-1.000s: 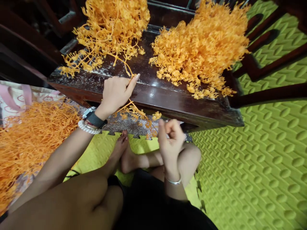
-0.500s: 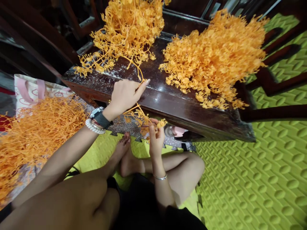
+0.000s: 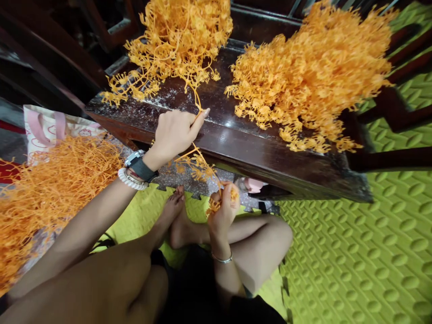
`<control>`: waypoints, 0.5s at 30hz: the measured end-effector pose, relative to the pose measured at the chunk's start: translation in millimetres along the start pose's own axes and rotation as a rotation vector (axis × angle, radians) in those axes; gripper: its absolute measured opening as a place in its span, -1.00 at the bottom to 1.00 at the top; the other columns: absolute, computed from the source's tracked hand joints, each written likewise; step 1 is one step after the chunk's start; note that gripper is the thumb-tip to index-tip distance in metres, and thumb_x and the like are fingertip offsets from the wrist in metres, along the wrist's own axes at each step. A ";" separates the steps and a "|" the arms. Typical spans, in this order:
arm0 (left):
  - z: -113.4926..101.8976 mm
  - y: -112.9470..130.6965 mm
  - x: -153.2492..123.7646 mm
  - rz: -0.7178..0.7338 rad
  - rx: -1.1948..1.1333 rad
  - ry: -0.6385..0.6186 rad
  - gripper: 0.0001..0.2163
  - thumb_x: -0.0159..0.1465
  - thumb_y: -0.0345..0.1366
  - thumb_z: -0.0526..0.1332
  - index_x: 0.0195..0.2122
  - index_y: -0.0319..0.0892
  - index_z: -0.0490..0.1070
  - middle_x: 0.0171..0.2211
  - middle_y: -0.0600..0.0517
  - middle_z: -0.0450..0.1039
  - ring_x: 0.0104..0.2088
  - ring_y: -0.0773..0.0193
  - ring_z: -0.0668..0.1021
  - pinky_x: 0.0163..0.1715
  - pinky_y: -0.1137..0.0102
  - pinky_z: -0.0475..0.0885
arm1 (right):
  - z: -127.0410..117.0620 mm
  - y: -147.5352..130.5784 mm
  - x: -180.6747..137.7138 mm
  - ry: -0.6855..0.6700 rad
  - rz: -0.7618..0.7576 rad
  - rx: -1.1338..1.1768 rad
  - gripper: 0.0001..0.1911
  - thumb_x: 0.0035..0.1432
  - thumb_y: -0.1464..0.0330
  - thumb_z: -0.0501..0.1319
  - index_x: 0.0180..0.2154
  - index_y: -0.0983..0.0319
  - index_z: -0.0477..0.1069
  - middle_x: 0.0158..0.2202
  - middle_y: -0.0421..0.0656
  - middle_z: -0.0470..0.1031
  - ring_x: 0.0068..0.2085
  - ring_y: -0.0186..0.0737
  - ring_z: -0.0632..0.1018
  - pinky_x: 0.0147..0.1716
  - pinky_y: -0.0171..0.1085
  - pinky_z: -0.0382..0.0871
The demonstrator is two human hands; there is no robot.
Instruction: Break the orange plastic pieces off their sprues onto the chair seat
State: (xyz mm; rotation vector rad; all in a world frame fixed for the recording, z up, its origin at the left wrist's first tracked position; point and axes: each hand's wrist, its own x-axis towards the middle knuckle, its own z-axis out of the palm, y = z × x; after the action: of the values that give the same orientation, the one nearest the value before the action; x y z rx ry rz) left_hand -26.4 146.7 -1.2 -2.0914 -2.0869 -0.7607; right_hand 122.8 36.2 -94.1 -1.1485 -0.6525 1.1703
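My left hand [image 3: 175, 133] rests on the front edge of a dark wooden table [image 3: 243, 148], its fingers closed round an orange plastic sprig [image 3: 197, 164] whose stem runs up to the pile behind. Below the table edge, my right hand [image 3: 222, 211] is closed on small orange pieces at the sprig's lower end. A tangled heap of orange sprigs [image 3: 175, 40] lies on the table's far left. A denser orange heap [image 3: 310, 72] covers the table's right side.
A big mound of bare orange stems [image 3: 47, 193] lies on the floor at left, beside a white and pink bag [image 3: 50, 126]. Green foam mats [image 3: 364, 247] cover the floor at right. My crossed legs fill the foreground. Dark chair legs [image 3: 398, 117] stand at right.
My right hand rose to the sprig's hanging end, closed on its orange pieces, then pulled down a little. My left hand kept its hold at the table edge.
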 end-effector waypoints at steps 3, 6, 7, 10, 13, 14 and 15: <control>0.4 1.0 -0.1 -0.007 -0.004 0.004 -0.42 0.33 0.10 -0.24 -0.67 -0.14 0.19 -0.69 -0.02 0.23 -0.46 0.19 0.44 -0.45 0.32 0.08 | -8.0 5.6 -5.2 0.028 0.012 -0.076 -0.71 0.13 0.07 0.17 -0.36 0.17 0.35 -0.55 -0.30 0.21 -0.58 -0.37 0.20 -0.59 -0.34 0.09; -2.0 2.6 0.1 -0.027 0.031 -0.016 -0.43 0.33 0.10 -0.25 -0.69 -0.14 0.13 -0.68 -0.01 0.20 -0.48 0.22 0.42 -0.47 0.30 0.03 | -14.4 9.8 -9.9 -0.032 0.105 -0.115 -0.65 0.10 0.03 0.18 -0.40 0.19 0.39 -0.59 -0.30 0.16 -0.60 -0.38 0.14 -0.64 -0.35 0.02; -3.3 3.2 0.2 -0.032 0.049 -0.029 -0.43 0.33 0.10 -0.25 -0.70 -0.13 0.10 -0.68 -0.01 0.18 -0.49 0.23 0.41 -0.48 0.29 0.01 | -16.1 11.1 -11.7 -0.060 0.151 -0.121 -0.62 0.09 0.01 0.17 -0.42 0.20 0.39 -0.61 -0.31 0.12 -0.61 -0.39 0.11 -0.66 -0.35 -0.01; -7.4 4.6 0.4 -0.028 0.075 -0.081 -0.43 0.33 0.11 -0.26 -0.71 -0.12 0.02 -0.68 0.02 0.14 -0.50 0.28 0.40 -0.47 0.28 -0.03 | -20.8 16.6 -18.8 -0.159 0.246 -0.135 -0.54 0.10 -0.04 0.14 -0.51 0.22 0.35 -0.64 -0.33 0.08 -0.63 -0.42 0.08 -0.68 -0.37 -0.06; -9.0 5.0 0.0 -0.024 0.066 -0.088 -0.44 0.32 0.12 -0.28 -0.71 -0.10 -0.03 -0.70 0.04 0.10 -0.46 0.28 0.42 -0.46 0.26 -0.04 | -26.2 25.3 -25.7 -0.256 0.206 -0.144 -0.46 0.11 -0.08 0.10 -0.62 0.21 0.22 -0.67 -0.32 0.10 -0.63 -0.43 0.10 -0.65 -0.37 0.00; -8.8 5.1 -0.1 -0.027 0.063 -0.082 -0.44 0.31 0.13 -0.29 -0.72 -0.10 -0.05 -0.71 0.04 0.09 -0.45 0.28 0.43 -0.45 0.25 -0.05 | -28.1 28.4 -27.4 -0.282 0.191 -0.147 -0.45 0.11 -0.08 0.10 -0.64 0.21 0.17 -0.67 -0.32 0.10 -0.63 -0.43 0.11 -0.64 -0.37 0.02; -8.4 5.0 -0.3 -0.031 0.058 -0.075 -0.44 0.30 0.15 -0.30 -0.72 -0.09 -0.06 -0.72 0.04 0.09 -0.43 0.26 0.45 -0.45 0.25 -0.05 | -30.1 31.1 -28.6 -0.311 0.189 -0.149 -0.43 0.11 -0.09 0.09 -0.65 0.21 0.14 -0.68 -0.32 0.10 -0.63 -0.43 0.11 -0.63 -0.37 0.03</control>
State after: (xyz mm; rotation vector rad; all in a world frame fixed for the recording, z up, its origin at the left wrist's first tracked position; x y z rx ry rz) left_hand -23.9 142.7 7.5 -2.0932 -2.1562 -0.6265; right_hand 129.0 -2.0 -128.7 -1.1825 -0.8950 1.4994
